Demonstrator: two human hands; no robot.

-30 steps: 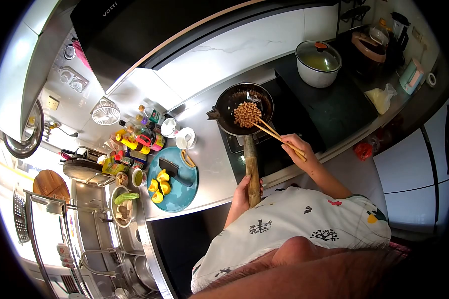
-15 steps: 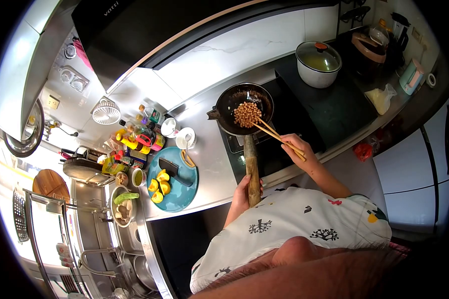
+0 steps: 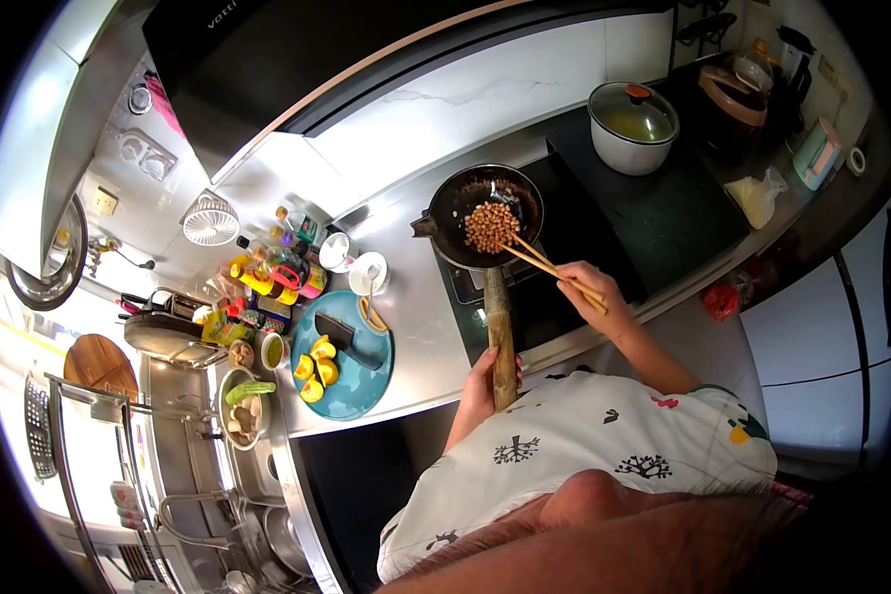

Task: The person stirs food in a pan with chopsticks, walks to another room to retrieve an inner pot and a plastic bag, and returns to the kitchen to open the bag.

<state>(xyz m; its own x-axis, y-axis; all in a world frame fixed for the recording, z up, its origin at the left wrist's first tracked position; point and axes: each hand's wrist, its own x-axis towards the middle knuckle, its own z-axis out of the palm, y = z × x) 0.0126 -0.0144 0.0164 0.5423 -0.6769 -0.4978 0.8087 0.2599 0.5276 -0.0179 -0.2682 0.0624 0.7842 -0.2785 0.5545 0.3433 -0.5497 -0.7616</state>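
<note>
A dark wok (image 3: 448,235) with a long wooden handle (image 3: 502,342) sits over the stove. My left hand (image 3: 482,381) is wrapped round the lower part of that handle. Reddish-brown peanuts (image 3: 491,228), as they appear, lie heaped in the wok's bottom. In my right hand (image 3: 590,288) is a pair of wooden chopsticks (image 3: 537,258), closed in my fingers. Their tips reach the right edge of the peanut heap.
A blue cutting board (image 3: 371,396) to the left bears a cleaver (image 3: 339,333) and yellow pieces (image 3: 312,389). Bottles and white cups (image 3: 368,273) stand behind it. A lidded white pot (image 3: 631,148) is at the back right. The range hood (image 3: 297,59) hangs overhead.
Almost nothing differs. My right hand and the chopsticks have shifted very slightly; the wok and my left hand stay in place.
</note>
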